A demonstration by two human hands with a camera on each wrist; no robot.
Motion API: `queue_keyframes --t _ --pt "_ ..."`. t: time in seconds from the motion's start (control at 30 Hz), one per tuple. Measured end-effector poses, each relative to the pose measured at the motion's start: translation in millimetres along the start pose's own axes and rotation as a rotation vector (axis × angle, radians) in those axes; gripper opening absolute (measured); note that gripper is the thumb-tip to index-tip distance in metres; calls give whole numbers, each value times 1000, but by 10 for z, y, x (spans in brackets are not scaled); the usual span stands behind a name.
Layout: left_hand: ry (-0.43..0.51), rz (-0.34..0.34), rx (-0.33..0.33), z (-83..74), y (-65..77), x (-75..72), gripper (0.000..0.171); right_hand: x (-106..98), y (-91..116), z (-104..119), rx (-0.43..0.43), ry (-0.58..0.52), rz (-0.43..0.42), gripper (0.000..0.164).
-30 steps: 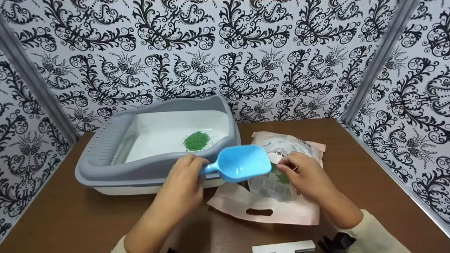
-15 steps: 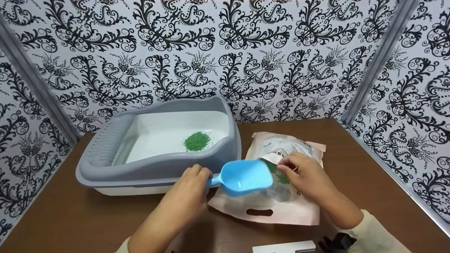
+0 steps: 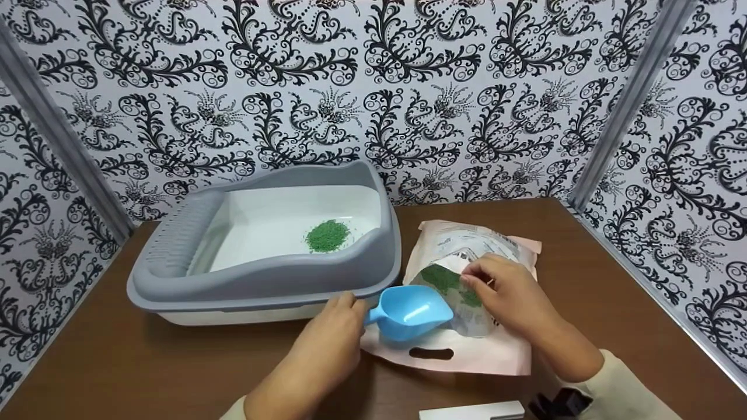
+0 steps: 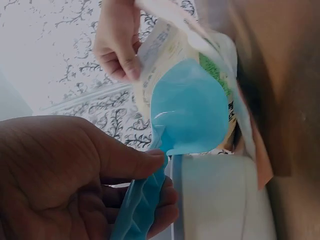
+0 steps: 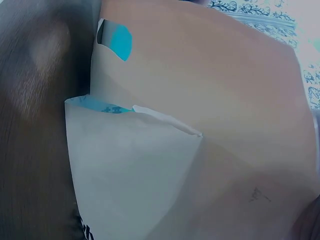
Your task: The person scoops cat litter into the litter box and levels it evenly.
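Note:
My left hand (image 3: 330, 341) grips the ribbed handle of a light blue scoop (image 3: 413, 312). The bowl of the scoop looks empty and hangs over the near part of a pale pink bag (image 3: 505, 356). In the left wrist view, thumb and fingers wrap the scoop's handle (image 4: 142, 202). My right hand (image 3: 510, 291) pinches the edge of the bag's torn opening, holding it up. Green granules (image 3: 440, 277) show inside the bag. Up close in the right wrist view, the bag (image 5: 240, 90) fills most of the frame, with blue showing through its handle slot.
Left of the bag stands a litter box (image 3: 280, 277) with a raised grey rim and white base. A small pile of green granules (image 3: 327, 235) lies on its floor. A white flat object (image 3: 473, 410) lies at the table's near edge. Patterned walls (image 3: 373, 87) enclose the brown table (image 3: 613, 303).
My left hand has moved down and to the right with the scoop, from beside the litter box's rim to low over the bag. The right hand keeps its place on the bag's edge.

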State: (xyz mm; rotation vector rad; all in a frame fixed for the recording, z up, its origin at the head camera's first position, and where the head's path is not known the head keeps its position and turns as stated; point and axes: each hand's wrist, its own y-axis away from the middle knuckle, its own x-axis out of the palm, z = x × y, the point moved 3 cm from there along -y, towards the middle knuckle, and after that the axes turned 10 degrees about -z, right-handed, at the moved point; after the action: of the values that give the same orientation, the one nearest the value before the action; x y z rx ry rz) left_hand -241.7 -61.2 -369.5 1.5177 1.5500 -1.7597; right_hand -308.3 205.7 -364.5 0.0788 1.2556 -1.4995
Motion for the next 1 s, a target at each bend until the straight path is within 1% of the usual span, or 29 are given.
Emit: queue_keyframes --t 0.1,0.3,0.5,0.63,0.7,0.8,0.87,0.93,1.0 --pt "-4 10 -20 -36 -2 41 17 2 -7 3 -9 8 -6 7" --pt "-9 30 -25 -92 3 143 14 -1 1 17 -18 9 -11 6" --pt "-36 0 -17 -156 12 226 21 -6 16 26 -7 6 -11 6" --pt "-67 -3 -11 -229 15 279 22 -4 18 42 -14 6 -13 6" --pt "-92 -20 1 -279 15 293 22 -1 20 48 -16 7 -13 6" --pt "-136 -76 14 -360 6 297 19 7 21 55 -12 1 -10 6" --pt "-168 -110 9 -404 -6 297 17 13 22 59 -11 -5 -7 6" --pt "-195 -121 -9 -438 -24 302 15 14 20 63 -14 -8 -11 6" --pt "-216 -113 -31 -460 -47 309 15 14 19 66 -23 -1 -14 6"
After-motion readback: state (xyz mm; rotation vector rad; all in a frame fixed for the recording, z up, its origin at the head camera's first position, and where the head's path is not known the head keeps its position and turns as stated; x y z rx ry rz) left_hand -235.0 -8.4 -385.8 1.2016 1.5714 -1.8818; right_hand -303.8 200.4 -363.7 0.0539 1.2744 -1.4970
